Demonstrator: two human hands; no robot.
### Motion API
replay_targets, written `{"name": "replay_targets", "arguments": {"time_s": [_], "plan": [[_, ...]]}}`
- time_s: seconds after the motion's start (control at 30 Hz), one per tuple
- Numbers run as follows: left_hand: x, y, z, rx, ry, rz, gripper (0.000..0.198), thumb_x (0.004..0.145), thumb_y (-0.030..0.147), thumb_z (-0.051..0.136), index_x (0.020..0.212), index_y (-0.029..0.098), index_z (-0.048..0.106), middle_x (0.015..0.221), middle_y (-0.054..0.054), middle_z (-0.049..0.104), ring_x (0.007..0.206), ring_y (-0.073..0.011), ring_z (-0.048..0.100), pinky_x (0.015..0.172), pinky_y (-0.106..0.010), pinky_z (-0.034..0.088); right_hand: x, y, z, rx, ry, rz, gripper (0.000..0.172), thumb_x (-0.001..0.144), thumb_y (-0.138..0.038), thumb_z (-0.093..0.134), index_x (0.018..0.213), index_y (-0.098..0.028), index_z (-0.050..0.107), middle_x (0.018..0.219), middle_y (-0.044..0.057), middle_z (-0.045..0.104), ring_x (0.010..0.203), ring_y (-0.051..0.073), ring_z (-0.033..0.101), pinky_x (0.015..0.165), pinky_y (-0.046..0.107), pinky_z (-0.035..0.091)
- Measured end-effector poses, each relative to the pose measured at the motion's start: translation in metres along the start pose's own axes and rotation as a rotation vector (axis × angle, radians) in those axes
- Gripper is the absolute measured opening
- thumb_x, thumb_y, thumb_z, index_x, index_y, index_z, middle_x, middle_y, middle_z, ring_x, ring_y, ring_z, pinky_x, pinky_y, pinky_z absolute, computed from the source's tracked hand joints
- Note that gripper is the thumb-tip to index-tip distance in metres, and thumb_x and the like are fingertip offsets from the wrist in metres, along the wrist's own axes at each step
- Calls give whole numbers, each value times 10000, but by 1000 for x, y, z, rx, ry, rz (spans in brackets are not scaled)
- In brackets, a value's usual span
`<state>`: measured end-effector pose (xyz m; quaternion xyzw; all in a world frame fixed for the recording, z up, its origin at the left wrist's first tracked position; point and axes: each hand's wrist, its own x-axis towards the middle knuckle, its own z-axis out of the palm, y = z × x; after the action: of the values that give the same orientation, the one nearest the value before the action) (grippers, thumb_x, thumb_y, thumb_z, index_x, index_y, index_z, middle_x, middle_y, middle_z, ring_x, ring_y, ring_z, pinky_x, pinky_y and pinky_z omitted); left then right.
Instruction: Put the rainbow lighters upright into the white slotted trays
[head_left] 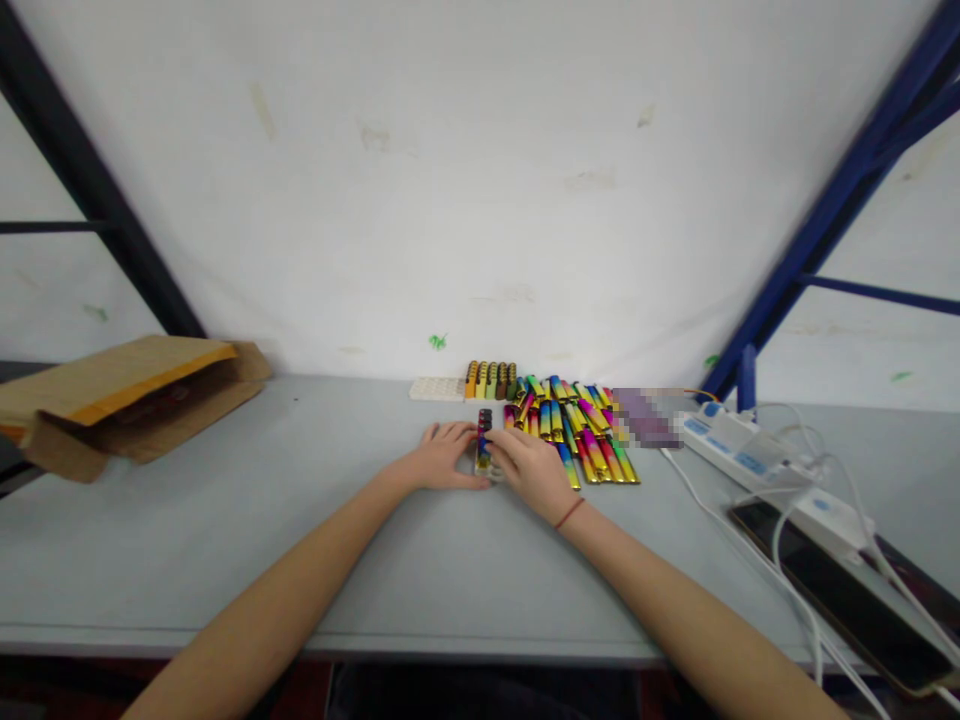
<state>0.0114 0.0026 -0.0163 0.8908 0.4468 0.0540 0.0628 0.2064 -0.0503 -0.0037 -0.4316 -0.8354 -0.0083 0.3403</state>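
My left hand (444, 455) rests on the grey table (225, 520), fingers curled against the left side of a rainbow-coloured lighter (484, 440) that stands on a small pale tray. My right hand (534, 465) closes on the same lighter from the right, fingers pinched round it. Just right of my hands lies a heap of several shiny multicoloured lighters (581, 430). Behind them a row of lighters (491, 380) stands upright in a white tray (437, 389).
An open cardboard box (127, 400) lies on its side at the far left. A white power strip (750, 450) with cables and a dark phone (840, 590) sit at the right. Blue and black rack struts frame the white wall.
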Motion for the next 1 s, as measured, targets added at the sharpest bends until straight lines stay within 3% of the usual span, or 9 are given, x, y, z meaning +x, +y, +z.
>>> {"name": "replay_targets", "arguments": {"time_s": [0.13,0.23,0.37,0.53,0.77,1.0], "plan": [[0,-1,0,-17,-6,5,925,709,771,534,1389,165,374,1463,-183,350,1354,-364,286,1102,-564,137,5,3,-17,6,-29,-10,331,934,-220,413,1213,-217,592,1084,94,654,963,196,612,813,289,465],[1,0,-3,-29,-16,0,913,701,759,556,1384,179,382,1464,-172,355,1351,-363,295,1102,-557,145,8,18,-40,-72,-25,163,345,899,-194,413,1186,-193,603,1045,101,674,916,214,623,782,305,460],[0,2,-7,-31,-35,-10,895,702,742,574,1374,178,395,1465,-171,354,1350,-366,297,1105,-545,146,5,44,-63,-243,-304,348,268,870,-244,451,925,-195,709,828,90,711,772,228,642,696,303,442],[0,4,-8,-22,-37,-11,884,710,728,578,1370,168,399,1460,-176,359,1347,-359,304,1104,-532,161,-3,60,-61,-274,-542,337,360,839,-380,517,1085,-184,692,974,130,720,873,266,662,730,315,452],[-1,5,-9,-18,-40,-5,883,720,723,573,1373,159,392,1466,-185,349,1353,-350,299,1108,-539,152,-7,65,-64,-137,-641,287,563,741,-399,623,1242,-143,587,1073,144,695,912,264,656,763,304,458],[-1,3,-8,-37,-39,-11,896,710,733,571,1380,169,381,1468,-186,345,1356,-370,290,1104,-565,127,-8,68,-61,-143,-626,317,385,740,-340,614,1081,-164,633,963,113,708,827,237,651,697,282,430]]}}
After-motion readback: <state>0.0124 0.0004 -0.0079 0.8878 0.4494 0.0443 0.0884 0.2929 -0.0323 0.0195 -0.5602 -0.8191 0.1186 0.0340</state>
